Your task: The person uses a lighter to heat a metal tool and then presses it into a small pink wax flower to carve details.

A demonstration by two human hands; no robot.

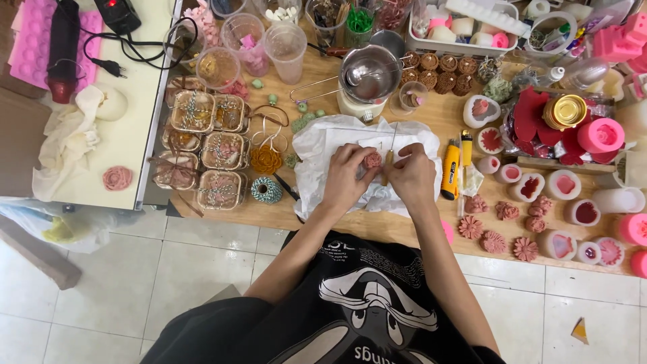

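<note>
My left hand [347, 170] holds a small pink flower-shaped piece [373, 160] over a crumpled sheet of white paper [323, 145] on the wooden table. Close against it on the right, my right hand [412, 174] grips a thin tool with a wooden handle [389, 159], its metal tip pointing away from me beside the flower piece. Both hands meet at the middle of the paper.
A yellow utility knife [450, 168] lies right of the paper. Pink flower casts [494, 241] and silicone moulds [563, 183] fill the right side. Clear gift boxes tied with twine [221, 149] and a twine spool [266, 191] sit left. A metal pouring pot [369, 73] stands behind.
</note>
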